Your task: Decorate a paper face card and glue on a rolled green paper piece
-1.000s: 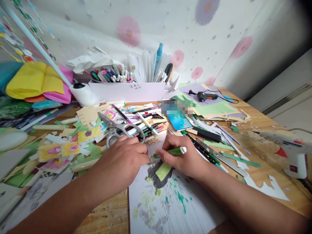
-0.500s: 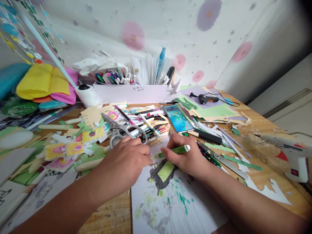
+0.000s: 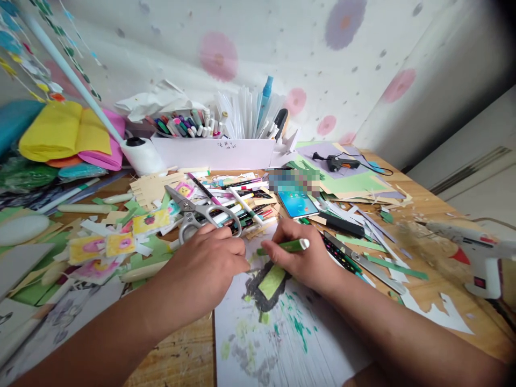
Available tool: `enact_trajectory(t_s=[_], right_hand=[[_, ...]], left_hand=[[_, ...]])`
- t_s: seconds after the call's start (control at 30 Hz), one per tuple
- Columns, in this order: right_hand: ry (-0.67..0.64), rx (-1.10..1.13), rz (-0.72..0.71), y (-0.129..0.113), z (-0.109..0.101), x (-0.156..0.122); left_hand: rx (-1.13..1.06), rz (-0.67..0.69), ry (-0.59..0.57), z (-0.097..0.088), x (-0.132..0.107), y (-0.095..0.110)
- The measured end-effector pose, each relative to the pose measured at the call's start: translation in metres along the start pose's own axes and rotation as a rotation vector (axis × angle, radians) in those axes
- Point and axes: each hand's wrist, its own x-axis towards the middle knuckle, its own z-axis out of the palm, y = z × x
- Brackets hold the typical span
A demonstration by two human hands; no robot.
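My right hand (image 3: 304, 258) is closed round a green marker (image 3: 288, 246) that lies almost level, its white end pointing right. Its tip is at the top of a small light-green paper strip (image 3: 271, 281), which lies on a white sheet (image 3: 282, 333) smeared with grey, black and green ink. My left hand (image 3: 205, 266) is closed, knuckles up, with its fingertips pressed together at the sheet just left of the strip; what they pinch is hidden. Grey-handled scissors (image 3: 193, 212) lie right behind my left hand.
A phone (image 3: 297, 203), loose markers (image 3: 242, 201) and paper scraps (image 3: 116, 242) crowd the wooden table (image 3: 189, 360). A white box (image 3: 217, 150) of pens stands at the back. A white glue gun (image 3: 479, 258) lies at right, a black glue gun (image 3: 338, 160) farther back. Folded felt (image 3: 60, 131) is piled at left.
Both hands stay at the strip; the marker in my right hand has shifted slightly up and back down. The view wobbles a little.
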Motion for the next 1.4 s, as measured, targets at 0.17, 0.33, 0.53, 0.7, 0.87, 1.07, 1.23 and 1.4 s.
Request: enact_trajectory(t_s=[0.17, 0.33, 0.53, 0.7, 0.87, 1.07, 1.23, 1.4], right_hand=[[-0.03, 0.009, -0.003, 0.0, 0.0, -0.001], [-0.011, 0.0, -0.012, -0.002, 0.0, -0.001], [-0.001, -0.011, 0.009, -0.002, -0.002, -0.001], [-0.037, 0.004, 0.013, -0.002, -0.003, -0.002], [-0.059, 0.029, 0.013, -0.003, -0.002, -0.002], [0.177, -0.01, 0.058, 0.004, -0.016, 0.004], [0.186, 0.055, 0.063, 0.01, -0.023, 0.005], [0.098, 0.067, 0.042, 0.009, -0.019, 0.004]], left_hand=[[0.0, 0.002, -0.007, 0.0, 0.001, 0.0], [0.001, 0.006, 0.012, -0.001, 0.0, 0.001], [-0.007, 0.018, 0.028, -0.001, -0.001, 0.001], [-0.003, 0.009, 0.013, -0.001, 0.0, 0.002], [-0.01, -0.004, -0.012, -0.001, 0.0, 0.001], [-0.003, -0.003, 0.03, 0.0, 0.0, 0.001], [0.049, -0.007, 0.104, -0.001, 0.0, 0.002], [0.095, -0.082, 0.249, -0.002, -0.001, 0.0]])
